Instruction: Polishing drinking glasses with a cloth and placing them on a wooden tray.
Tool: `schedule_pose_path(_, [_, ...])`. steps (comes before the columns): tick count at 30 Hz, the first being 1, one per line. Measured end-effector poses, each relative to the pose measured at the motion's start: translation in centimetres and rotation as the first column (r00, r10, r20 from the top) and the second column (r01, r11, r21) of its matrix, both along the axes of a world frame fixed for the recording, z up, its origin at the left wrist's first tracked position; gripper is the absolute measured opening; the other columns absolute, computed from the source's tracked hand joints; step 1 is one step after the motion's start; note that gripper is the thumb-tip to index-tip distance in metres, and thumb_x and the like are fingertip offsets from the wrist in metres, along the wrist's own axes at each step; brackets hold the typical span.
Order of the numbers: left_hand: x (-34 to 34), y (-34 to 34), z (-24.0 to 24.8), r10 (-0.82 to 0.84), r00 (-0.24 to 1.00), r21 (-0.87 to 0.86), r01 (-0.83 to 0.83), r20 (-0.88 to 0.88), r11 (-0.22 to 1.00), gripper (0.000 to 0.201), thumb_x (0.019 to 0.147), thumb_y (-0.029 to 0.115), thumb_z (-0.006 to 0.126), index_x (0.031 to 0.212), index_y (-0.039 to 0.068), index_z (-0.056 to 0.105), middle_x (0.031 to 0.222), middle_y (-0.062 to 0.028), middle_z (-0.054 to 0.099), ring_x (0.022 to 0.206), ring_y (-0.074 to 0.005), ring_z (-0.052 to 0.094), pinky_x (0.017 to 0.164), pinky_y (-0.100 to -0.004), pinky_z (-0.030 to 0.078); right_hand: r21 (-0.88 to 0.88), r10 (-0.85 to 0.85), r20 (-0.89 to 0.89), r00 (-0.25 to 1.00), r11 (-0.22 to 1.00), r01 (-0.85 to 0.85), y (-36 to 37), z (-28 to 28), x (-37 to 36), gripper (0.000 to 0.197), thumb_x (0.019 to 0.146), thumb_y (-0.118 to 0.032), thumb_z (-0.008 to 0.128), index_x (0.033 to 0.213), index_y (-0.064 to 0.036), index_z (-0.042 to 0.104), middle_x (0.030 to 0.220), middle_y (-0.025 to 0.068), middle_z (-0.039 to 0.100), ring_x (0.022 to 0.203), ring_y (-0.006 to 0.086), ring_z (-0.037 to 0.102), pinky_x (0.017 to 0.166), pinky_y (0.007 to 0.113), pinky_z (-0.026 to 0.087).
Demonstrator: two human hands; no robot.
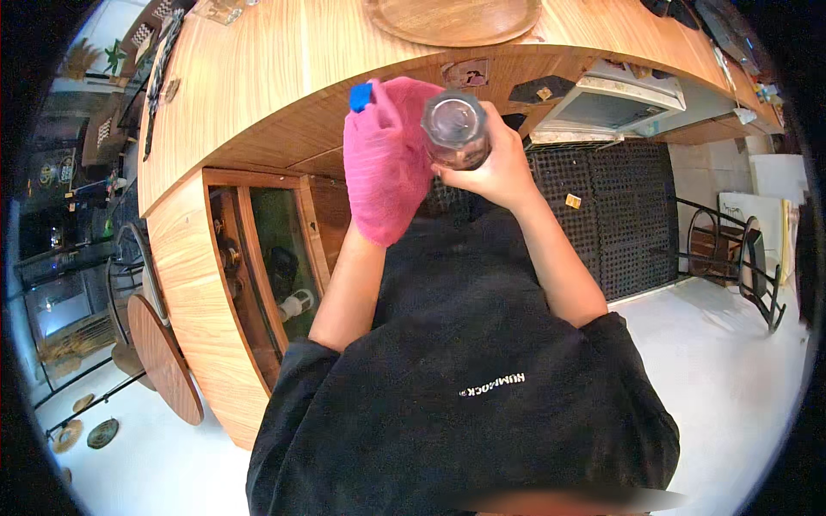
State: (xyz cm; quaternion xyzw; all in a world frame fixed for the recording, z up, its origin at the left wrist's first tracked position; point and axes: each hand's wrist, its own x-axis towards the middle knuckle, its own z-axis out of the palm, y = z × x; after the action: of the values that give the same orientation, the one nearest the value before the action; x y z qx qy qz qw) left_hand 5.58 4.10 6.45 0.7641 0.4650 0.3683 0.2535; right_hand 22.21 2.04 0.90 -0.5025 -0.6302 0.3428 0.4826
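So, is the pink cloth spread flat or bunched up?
Bunched up: the pink cloth shows folds near its blue tag and covers everything past the left wrist.

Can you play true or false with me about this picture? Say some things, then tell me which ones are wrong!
1. The right hand is holding a glass. True.
2. A cloth covers the left hand. True.
3. The cloth is green. False: it is pink.
4. A wooden tray sits on the counter. True.
5. The tray is square. False: its edge is rounded.
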Motion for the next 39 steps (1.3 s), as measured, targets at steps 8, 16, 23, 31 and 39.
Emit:
schedule_pose_path(8, [-1.0,1.9,-4.2,0.283,0.823,0.518,0.016,-0.493,0.856,0.048,0.085,0.019,0.065,0.131,0.011,0.059,0.109,-0.0075,0.062,0.107,-0.0303,0.057,0.089,-0.0465,0.047,0.012,-0.144,-0.055,0.988,0.989,0.145,1.0,1.2,1.0,0.076,0.061,-0.024,0.097,0.124,-0.0037,0.061,0.114,0.0113,0.072,0.104,0.0197,0.071,0.094,0.036,0.055])
schedule_pose_path(16, [-1.1,6.2,-4.3,0.197,0.800,0.330,0.001,-0.567,0.944,0.012,0.083,0.020,0.064,0.093,0.015,0.060,0.087,-0.0035,0.061,0.089,-0.0280,0.063,0.062,-0.0461,0.047,-0.085,-0.103,-0.239,0.965,0.993,0.085,3.5,0.5,0.7,0.071,0.062,-0.018,0.098,0.121,-0.0005,0.063,0.113,0.0085,0.071,0.102,0.0184,0.069,0.093,0.036,0.056])
schedule_pose_path(23, [-1.8,6.8,-4.6,0.041,0.777,0.124,0.048,-0.628,0.991,0.023,0.085,0.022,0.066,0.107,0.015,0.066,0.102,-0.0042,0.065,0.101,-0.0300,0.062,0.076,-0.0493,0.052,-0.172,-0.078,-0.168,0.983,0.984,0.048,5.2,-0.3,0.1,0.075,0.064,-0.018,0.097,0.126,0.0002,0.059,0.121,0.0110,0.068,0.106,0.0199,0.067,0.095,0.038,0.056])
schedule_pose_path(31, [-2.6,6.0,-9.5,0.245,0.797,0.340,-0.053,-0.553,0.939,0.045,0.082,0.033,0.067,0.123,0.017,0.063,0.120,-0.0056,0.063,0.118,-0.0305,0.057,0.097,-0.0513,0.045,-0.179,-0.126,-0.332,0.935,0.981,0.068,5.7,-1.2,-1.2,0.063,0.066,-0.016,0.096,0.118,0.0008,0.064,0.109,0.0091,0.072,0.100,0.0207,0.069,0.089,0.036,0.058])
schedule_pose_path(39, [-2.4,7.0,-6.6,-0.142,0.907,-0.274,0.031,-0.397,0.961,0.055,0.093,0.043,0.061,0.140,0.015,0.056,0.138,-0.0074,0.060,0.133,-0.0284,0.051,0.115,-0.0440,0.036,0.011,-0.039,-0.279,0.960,0.999,0.043,5.5,-0.4,-2.5,0.081,0.063,-0.021,0.098,0.130,0.0010,0.057,0.128,0.0143,0.065,0.119,0.0241,0.063,0.108,0.041,0.048])
